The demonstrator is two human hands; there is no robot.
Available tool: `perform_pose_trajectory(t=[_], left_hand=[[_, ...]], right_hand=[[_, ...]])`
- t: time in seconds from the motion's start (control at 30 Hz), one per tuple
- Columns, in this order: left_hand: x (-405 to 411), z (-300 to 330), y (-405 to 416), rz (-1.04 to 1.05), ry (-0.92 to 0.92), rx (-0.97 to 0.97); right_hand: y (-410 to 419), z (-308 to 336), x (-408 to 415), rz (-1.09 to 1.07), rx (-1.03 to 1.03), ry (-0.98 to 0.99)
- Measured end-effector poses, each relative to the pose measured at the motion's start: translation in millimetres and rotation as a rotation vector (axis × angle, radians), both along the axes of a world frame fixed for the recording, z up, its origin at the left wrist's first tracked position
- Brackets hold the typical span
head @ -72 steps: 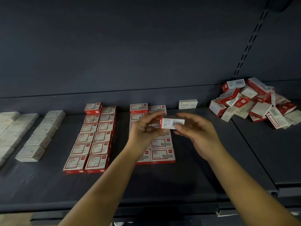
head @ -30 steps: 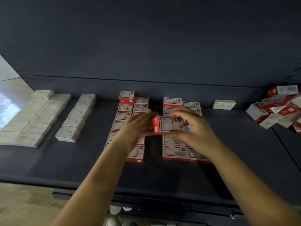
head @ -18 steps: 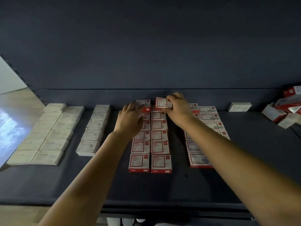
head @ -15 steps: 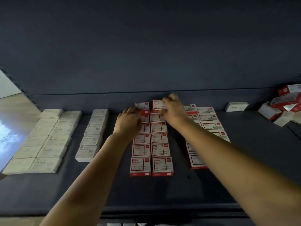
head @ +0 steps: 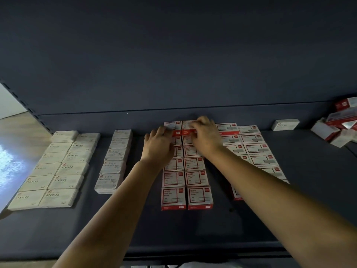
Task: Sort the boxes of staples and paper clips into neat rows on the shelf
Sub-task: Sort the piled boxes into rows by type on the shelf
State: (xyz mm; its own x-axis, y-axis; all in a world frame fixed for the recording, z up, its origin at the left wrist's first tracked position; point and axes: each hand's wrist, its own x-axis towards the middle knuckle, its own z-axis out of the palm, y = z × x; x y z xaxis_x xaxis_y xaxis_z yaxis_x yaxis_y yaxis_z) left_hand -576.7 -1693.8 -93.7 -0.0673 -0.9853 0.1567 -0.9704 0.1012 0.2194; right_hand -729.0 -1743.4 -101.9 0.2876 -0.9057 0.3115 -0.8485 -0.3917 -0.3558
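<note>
The red box point(head: 188, 125) that both hands held up in mid-air two seconds ago now sits at the far end of the red rows point(head: 186, 176), on top of the last box in the right-hand file, hard against the back of the shelf point(head: 135, 229). The right hand point(head: 205, 136) lies over it with fingers curled down onto its top; whether they still pinch it or only press it square cannot be told. The left hand point(head: 159, 146) has come down beside it, fingers bent over the neighbouring stacked box just to its left, seemingly steadying that pair. So the placing is all but done, and what remains here is probably a nudge to line the edges up.

Nearer the person than the hands, the double red file runs in tidy pairs to the shelf's front. To the right of the right hand lies a second red block point(head: 255, 149), partly hidden by the forearm. Beyond that stands a lone white box point(head: 285, 124), and farther right the unsorted pile point(head: 340, 124), which is the bulk of the work left. Left of the left hand lie a single file of paper clips point(head: 114, 161) and two files of staples point(head: 54, 169), all in order.
</note>
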Motion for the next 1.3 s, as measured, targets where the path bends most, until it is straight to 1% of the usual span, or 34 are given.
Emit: perform_pose_trajectory(t=[0.07,0.17,0.27,0.43,0.57,0.7,0.77,0.87,0.97,1.07,1.23,1.3], left_hand=[[-4.0,0.9,2.4,0.011,-0.033,-0.004],[-18.1,0.6,13.2,-0.007,-0.048,-0.046],[-45.7,-0.9,23.2,-0.078,-0.026,-0.054],[-113.6,-1.5,24.9,-0.207,0.014,-0.051],[-165.2,-3.8,16.3,-0.262,0.005,-0.038],[-206.3,-5.0,2.3,-0.276,-0.008,0.012],[-219.1,-4.7,-6.7,-0.257,-0.012,0.014],[-231.2,-3.2,-16.9,-0.223,-0.014,0.053],[-237.8,-3.1,-19.5,-0.193,-0.035,0.084],[-240.7,-6.8,-18.4,-0.171,-0.017,0.103],[-244.9,-6.1,-20.2,-0.149,-0.019,0.133],[-245.1,-3.6,-23.0,-0.153,-0.023,0.128]], right_hand=[[10.7,0.8,-5.0,0.019,-0.087,-0.001],[29.4,-5.6,-24.4,0.036,-0.201,-0.08],[41.7,-11.8,-58.0,0.021,-0.201,-0.11],[51.7,-20.6,-127.7,-0.082,-0.214,-0.193],[49.1,-21.4,-186.1,-0.195,-0.167,-0.231],[24.8,-12.7,-234.5,-0.312,-0.082,-0.204],[7.9,-8.0,-251.7,-0.32,-0.018,-0.187],[-12.8,-0.3,-267.5,-0.273,0.122,-0.189],[-28.6,4.7,-274.8,-0.25,0.234,-0.109],[-39.1,4.8,-276.5,-0.225,0.247,-0.038],[-45.7,0.9,-275.2,-0.298,0.215,-0.026],[-44.5,-4.9,-277.8,-0.312,0.205,-0.05]])
